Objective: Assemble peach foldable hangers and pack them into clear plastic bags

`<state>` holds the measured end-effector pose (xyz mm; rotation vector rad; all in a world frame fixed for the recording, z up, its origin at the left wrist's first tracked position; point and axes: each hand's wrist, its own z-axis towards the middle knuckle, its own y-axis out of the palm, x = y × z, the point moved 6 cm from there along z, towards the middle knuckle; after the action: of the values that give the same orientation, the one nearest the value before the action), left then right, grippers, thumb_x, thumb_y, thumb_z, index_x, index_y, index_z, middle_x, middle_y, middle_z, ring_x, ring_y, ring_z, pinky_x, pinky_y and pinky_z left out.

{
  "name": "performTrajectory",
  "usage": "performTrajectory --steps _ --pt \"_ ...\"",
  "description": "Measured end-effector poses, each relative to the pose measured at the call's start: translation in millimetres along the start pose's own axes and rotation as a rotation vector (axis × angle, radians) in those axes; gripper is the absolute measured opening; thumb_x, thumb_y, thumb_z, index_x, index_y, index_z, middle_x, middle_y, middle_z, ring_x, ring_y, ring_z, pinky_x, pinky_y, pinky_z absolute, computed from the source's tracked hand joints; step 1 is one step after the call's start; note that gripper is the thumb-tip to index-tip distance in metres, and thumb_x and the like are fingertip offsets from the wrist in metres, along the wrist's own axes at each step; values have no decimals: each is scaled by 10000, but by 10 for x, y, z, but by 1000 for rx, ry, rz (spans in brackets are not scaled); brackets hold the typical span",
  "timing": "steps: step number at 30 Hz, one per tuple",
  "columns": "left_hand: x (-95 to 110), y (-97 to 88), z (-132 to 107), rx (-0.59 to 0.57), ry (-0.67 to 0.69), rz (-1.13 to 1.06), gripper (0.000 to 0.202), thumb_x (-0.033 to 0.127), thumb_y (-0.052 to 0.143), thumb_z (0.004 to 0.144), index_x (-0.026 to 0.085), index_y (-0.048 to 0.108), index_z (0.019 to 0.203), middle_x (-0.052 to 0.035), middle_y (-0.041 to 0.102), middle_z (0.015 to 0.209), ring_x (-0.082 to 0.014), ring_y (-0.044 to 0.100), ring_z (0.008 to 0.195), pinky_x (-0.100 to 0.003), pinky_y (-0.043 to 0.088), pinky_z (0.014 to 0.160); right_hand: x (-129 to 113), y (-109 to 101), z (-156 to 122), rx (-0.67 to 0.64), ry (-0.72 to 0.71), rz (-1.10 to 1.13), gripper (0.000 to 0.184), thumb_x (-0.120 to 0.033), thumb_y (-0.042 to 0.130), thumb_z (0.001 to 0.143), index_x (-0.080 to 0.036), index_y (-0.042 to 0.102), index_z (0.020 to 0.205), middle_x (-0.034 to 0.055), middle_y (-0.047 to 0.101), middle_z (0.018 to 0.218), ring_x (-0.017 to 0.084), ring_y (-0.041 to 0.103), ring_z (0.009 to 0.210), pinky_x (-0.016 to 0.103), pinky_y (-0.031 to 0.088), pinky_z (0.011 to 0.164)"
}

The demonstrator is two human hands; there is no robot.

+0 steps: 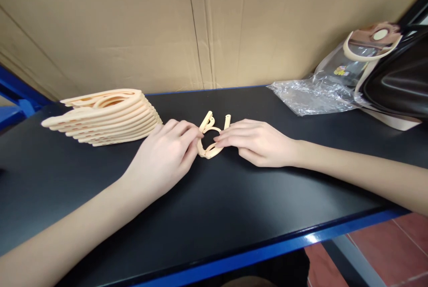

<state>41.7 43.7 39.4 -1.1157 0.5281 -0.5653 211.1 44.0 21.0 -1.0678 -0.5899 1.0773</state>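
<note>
Both my hands meet at the middle of a black table (207, 207). Between them lie small cream plastic hook pieces (211, 137), curved, with short stems sticking up. My left hand (167, 155) pinches the left side of these pieces with thumb and fingers closed. My right hand (257, 142) holds their right side, its fingers pressed together on them. A fanned stack of several cream plastic hangers (103, 115) lies just left of my left hand.
Crumpled clear plastic wrap (307, 95) lies at the back right, beside a packaged item with a cream ring (371, 44) and a black bag (397, 82). A cardboard wall (200, 24) stands behind the table. The blue table edge (267, 251) runs along the front.
</note>
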Motion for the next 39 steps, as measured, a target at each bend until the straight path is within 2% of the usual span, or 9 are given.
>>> performTrajectory --steps 2,5,10,13,21,27,31,36,39 --pt "-40 -57 -7 8 -58 90 326 218 379 1004 125 674 1104 -138 703 1074 -324 641 952 -461 510 804 -37 -1 0 -11 -44 8 397 -121 421 953 -174 621 1291 59 674 1359 241 606 1260 430 459 1078" --pt "-97 -115 -35 -22 -166 232 312 216 404 994 129 685 1097 -148 707 1014 -344 663 896 -409 471 676 -18 -28 22 38 27 -63 354 -146 429 969 -146 635 1258 104 693 1301 259 627 1207 440 470 1046" --pt "-138 -38 -92 -279 -289 357 329 121 380 954 130 708 974 -153 695 827 -341 670 727 -320 286 479 37 -31 49 70 141 -134 242 -193 479 971 -155 669 1117 123 713 1153 277 628 1083 461 468 992" --pt "-87 -28 -94 -319 -256 402 329 104 370 940 125 698 934 -160 683 793 -340 663 680 -294 235 456 41 -19 54 49 141 -135 214 -224 512 966 -151 670 1090 123 695 1097 267 611 1017 444 465 952" --pt "61 -164 -159 -96 -179 523 358 218 339 1010 160 633 813 -38 483 510 -214 479 389 -266 118 397 -24 -31 65 37 56 -46 150 -272 531 968 -185 646 928 80 686 948 229 601 942 410 433 958" --pt "181 -229 -171 -16 -145 532 410 283 376 1006 210 506 625 -8 429 403 -199 468 324 -251 103 390 -7 -18 72 -8 85 24 118 -270 549 954 -201 593 869 95 708 1071 233 620 996 409 427 961" --pt "384 -297 -191 128 -16 387 453 292 361 1018 203 556 620 -34 535 430 -218 520 318 -284 173 363 -1 -5 74 -39 75 96 136 -282 542 980 -201 587 881 110 697 1238 236 625 1120 414 422 1008" --pt "593 -290 -230 79 254 -73 415 286 351 1047 220 664 783 8 661 586 -157 600 445 -288 394 440 -31 20 58 -79 27 173 202 -334 467 1040 -199 617 1045 87 630 1407 221 549 1322 397 417 1054" --pt "561 -343 -202 122 275 -144 315 263 413 1035 215 675 868 7 705 696 -149 643 554 -285 453 513 -15 17 46 -61 37 117 223 -354 488 1027 -198 624 1111 93 629 1396 244 580 1259 405 439 1007"
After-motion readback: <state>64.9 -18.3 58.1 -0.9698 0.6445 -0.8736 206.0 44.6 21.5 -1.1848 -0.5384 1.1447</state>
